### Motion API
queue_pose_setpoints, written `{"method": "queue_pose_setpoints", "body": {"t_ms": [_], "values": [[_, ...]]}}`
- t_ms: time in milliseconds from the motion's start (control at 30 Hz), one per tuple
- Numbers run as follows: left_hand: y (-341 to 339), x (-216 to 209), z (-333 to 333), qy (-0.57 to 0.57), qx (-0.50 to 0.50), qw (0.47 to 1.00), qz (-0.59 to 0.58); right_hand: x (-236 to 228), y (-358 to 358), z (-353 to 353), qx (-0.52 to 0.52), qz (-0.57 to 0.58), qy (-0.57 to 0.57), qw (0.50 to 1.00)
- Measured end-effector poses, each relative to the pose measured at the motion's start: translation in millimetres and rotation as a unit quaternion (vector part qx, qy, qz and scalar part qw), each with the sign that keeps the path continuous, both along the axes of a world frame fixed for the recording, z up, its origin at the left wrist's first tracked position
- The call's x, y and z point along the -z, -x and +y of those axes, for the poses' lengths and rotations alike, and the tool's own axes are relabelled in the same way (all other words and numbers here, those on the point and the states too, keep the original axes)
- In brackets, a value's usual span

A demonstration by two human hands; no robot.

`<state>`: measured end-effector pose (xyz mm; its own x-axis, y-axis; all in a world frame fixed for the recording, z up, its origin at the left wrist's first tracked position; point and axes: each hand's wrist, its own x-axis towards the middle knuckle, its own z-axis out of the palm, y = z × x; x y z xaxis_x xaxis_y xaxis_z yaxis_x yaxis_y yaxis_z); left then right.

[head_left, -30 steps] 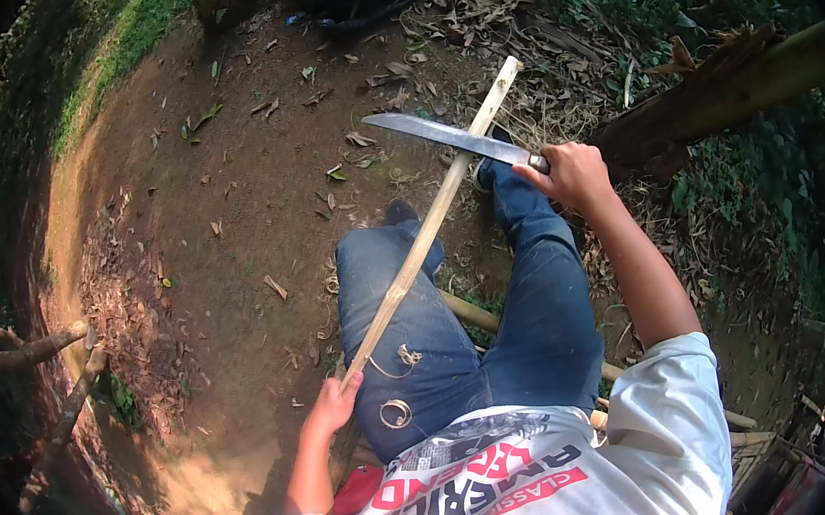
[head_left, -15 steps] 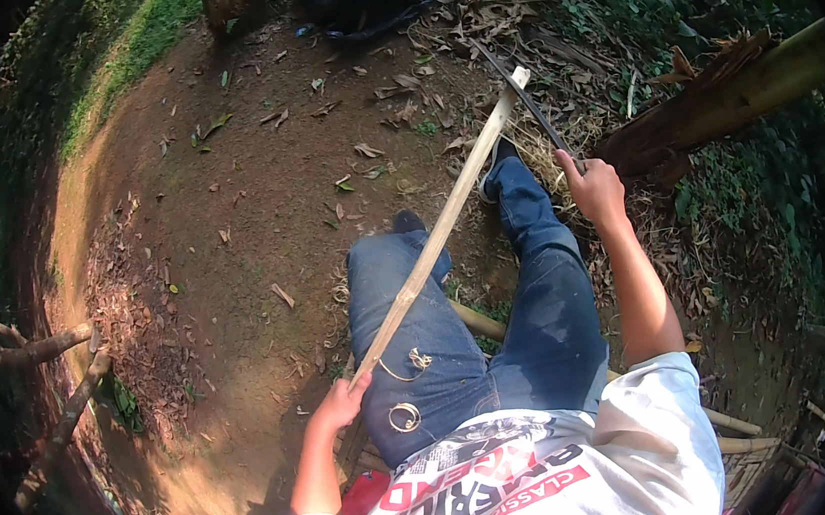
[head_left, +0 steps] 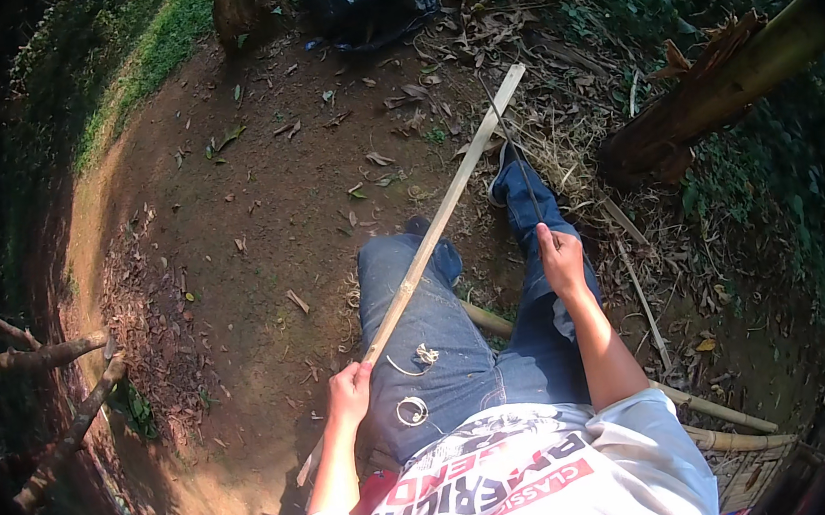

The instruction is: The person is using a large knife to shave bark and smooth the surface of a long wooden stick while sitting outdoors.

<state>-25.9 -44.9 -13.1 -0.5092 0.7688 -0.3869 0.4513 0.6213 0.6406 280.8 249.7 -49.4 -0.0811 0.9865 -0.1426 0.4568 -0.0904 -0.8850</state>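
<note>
A long, pale split-bamboo strip (head_left: pixel 438 217) runs slantwise from my left thigh up past my right foot. My left hand (head_left: pixel 349 393) is closed around its lower end, beside my left leg. In my right hand (head_left: pixel 563 260), closed over my right leg, is a long, thin dark blade that looks like a machete (head_left: pixel 515 151). The blade crosses the strip near its far end; whether they touch I cannot tell. Its handle is hidden in my fist. Two curled pale fibre strips, a knotted curl (head_left: pixel 427 354) and a ring-shaped curl (head_left: pixel 412 411), lie on my left thigh.
A black plastic bag (head_left: pixel 369 6) and a tree stump (head_left: pixel 251 11) are at the far side. A thick plant trunk (head_left: pixel 666 135) slants in from the right. Bare branches (head_left: pixel 33 357) jut in at left. Bamboo poles (head_left: pixel 738 439) lie at lower right; dry leaves litter the soil.
My right hand has come down toward me and left, so the blade now points more steeply away. The left hand keeps its hold on the strip. The whole view has shifted slightly.
</note>
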Motion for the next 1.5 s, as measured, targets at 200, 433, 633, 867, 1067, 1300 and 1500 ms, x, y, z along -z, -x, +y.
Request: {"method": "queue_pose_setpoints", "body": {"t_ms": [200,433,633,867,1067,1300,1500], "values": [[-11.2,-24.7,1.9,-0.001,0.036,0.999,0.016,-43.9,14.5,-11.8,-0.083,-0.002,-0.004,0.997],[-29.3,-57.6,-12.4,0.046,0.058,0.997,-0.020,-91.8,33.8,-32.6,-0.239,-0.127,-0.040,0.962],[-33.3,-55.4,-16.6,0.076,0.061,0.995,-0.034,-74.7,47.1,-47.0,-0.358,-0.229,-0.120,0.897],[-26.6,-43.6,-18.6,0.087,0.065,0.993,-0.050,-59.3,50.1,-29.1,-0.396,-0.268,-0.132,0.868],[-28.3,-43.7,-15.6,0.089,0.084,0.992,-0.023,-54.6,37.4,-13.0,-0.385,-0.269,-0.172,0.866],[-32.7,-41.7,-18.5,0.085,0.064,0.994,0.003,-54.4,18.1,8.1,-0.352,-0.312,-0.207,0.858],[-28.4,-52.2,-10.0,0.110,0.084,0.990,0.024,-60.0,-18.4,51.9,-0.286,-0.399,-0.143,0.859]]}}
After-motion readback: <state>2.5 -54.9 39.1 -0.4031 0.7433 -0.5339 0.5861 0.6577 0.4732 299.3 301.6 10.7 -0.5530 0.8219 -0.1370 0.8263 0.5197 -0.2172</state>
